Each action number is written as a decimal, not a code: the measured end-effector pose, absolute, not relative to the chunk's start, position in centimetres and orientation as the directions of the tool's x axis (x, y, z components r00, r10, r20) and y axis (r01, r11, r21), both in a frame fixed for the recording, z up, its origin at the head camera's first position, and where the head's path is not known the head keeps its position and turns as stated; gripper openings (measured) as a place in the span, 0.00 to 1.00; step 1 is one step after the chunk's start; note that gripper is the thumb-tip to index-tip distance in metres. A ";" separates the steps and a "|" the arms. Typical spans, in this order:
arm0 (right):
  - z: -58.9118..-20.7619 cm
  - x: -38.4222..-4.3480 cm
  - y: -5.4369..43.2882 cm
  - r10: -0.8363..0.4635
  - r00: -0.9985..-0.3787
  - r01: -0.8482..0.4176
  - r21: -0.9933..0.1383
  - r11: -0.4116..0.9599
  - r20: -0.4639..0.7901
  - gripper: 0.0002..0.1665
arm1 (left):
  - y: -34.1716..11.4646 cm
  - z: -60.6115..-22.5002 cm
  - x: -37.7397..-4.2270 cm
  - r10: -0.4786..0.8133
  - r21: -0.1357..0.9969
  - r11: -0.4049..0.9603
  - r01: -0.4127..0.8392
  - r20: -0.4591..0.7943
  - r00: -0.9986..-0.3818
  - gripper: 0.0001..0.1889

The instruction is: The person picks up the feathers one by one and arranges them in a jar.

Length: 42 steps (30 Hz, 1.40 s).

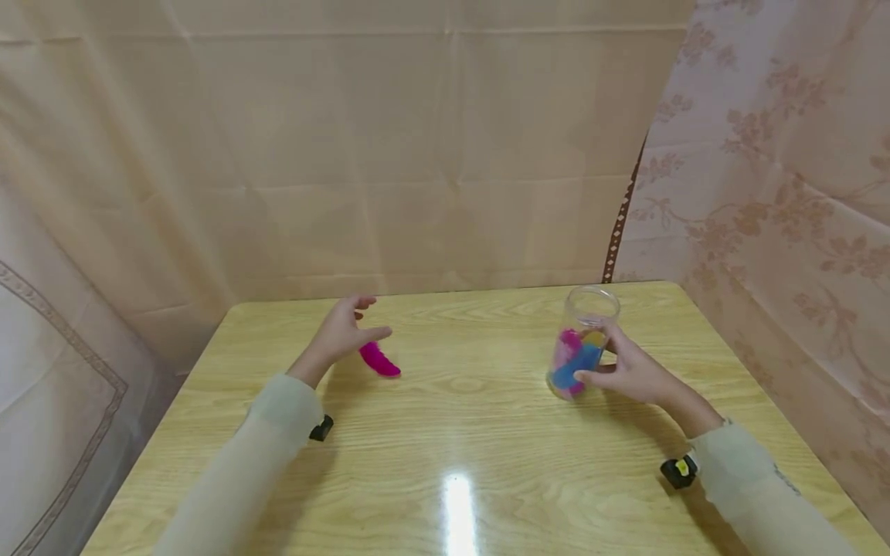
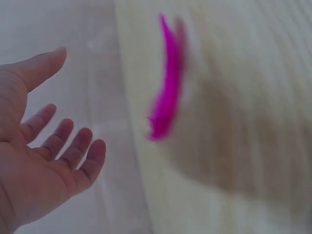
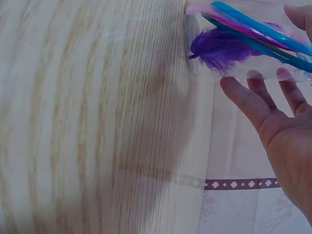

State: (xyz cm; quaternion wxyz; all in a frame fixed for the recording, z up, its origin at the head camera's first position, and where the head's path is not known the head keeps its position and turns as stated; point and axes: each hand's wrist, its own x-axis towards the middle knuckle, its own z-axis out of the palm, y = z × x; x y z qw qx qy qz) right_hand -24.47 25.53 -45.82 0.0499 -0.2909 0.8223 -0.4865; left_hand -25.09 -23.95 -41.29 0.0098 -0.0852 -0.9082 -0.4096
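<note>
A curved magenta feather lies on the wooden table at the left, with its shadow beside it in the left wrist view. My left hand hovers by the feather, thumb spread away from the loosely bent fingers, and holds nothing. In the left wrist view, a gap separates that hand from the feather. On the right stands a clear cylindrical jar with several coloured feathers inside. My right hand grips the jar's right side. Purple, blue and pink feathers show through its wall in the right wrist view.
The light wooden table ends at a beige curtain behind. A floral cloth hangs along the right side, and a pale cloth along the left. Light glares off the table's front middle.
</note>
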 end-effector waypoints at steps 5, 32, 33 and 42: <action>-45.8 -24.4 25.4 -0.527 -0.826 -0.426 -0.832 0.355 0.198 0.50 | -25.7 -43.6 -24.8 0.105 0.679 0.729 0.084 0.010 -0.994 0.43; -45.6 -24.3 25.6 -0.528 -0.822 -0.437 -0.829 0.348 0.212 0.50 | -25.5 -46.9 -24.3 -0.022 0.469 0.883 -0.025 -0.011 -1.000 0.46; -45.6 -24.3 25.5 -0.529 -0.821 -0.442 -0.828 0.347 0.216 0.49 | -25.5 -47.0 -24.3 -0.024 0.469 0.883 -0.027 -0.012 -1.000 0.46; -45.7 -24.3 25.4 -0.541 -0.811 -0.441 -0.839 0.319 0.221 0.50 | -25.5 -47.7 -24.1 -0.021 0.465 0.885 -0.017 0.002 -1.000 0.45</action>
